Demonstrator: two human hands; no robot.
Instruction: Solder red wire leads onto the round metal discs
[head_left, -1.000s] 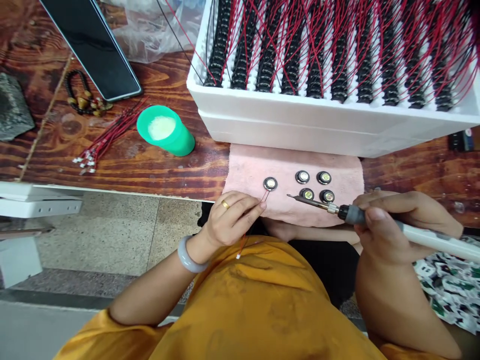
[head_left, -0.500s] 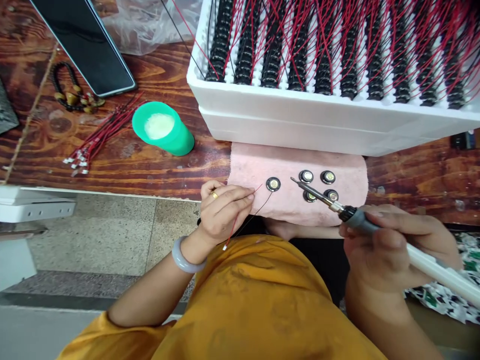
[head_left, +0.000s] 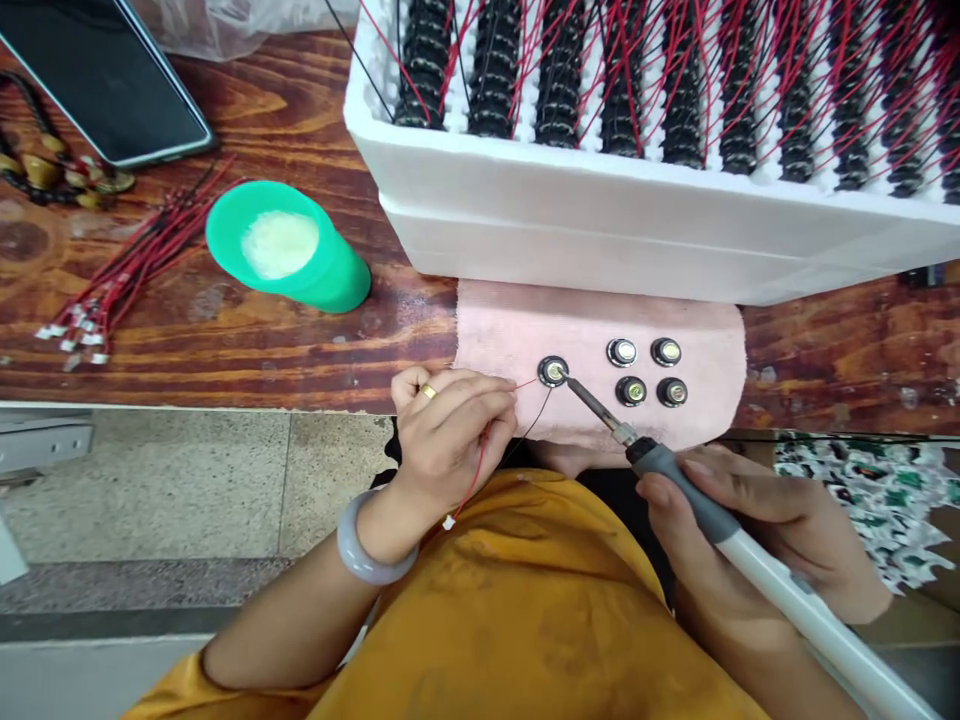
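Observation:
My left hand is closed in a pinch on a thin red wire, whose white connector dangles below the palm. The wire's free end points at a small round black speaker on the pink cloth. A black wire runs from that speaker's lower edge toward my left hand. In my right hand is a soldering iron, held by its grey grip. The iron's tip overlaps the right side of the speaker. Several more speakers lie to the right on the cloth.
Behind the cloth stands a white foam box filled with rows of black parts and red wires. To the left are a green cup, a bundle of red wires, a phone and a beaded bracelet.
The soldering iron has moved left and down, from above the other speakers to the wired one. My left hand keeps its pinch on the red wire. The camera view has shifted closer.

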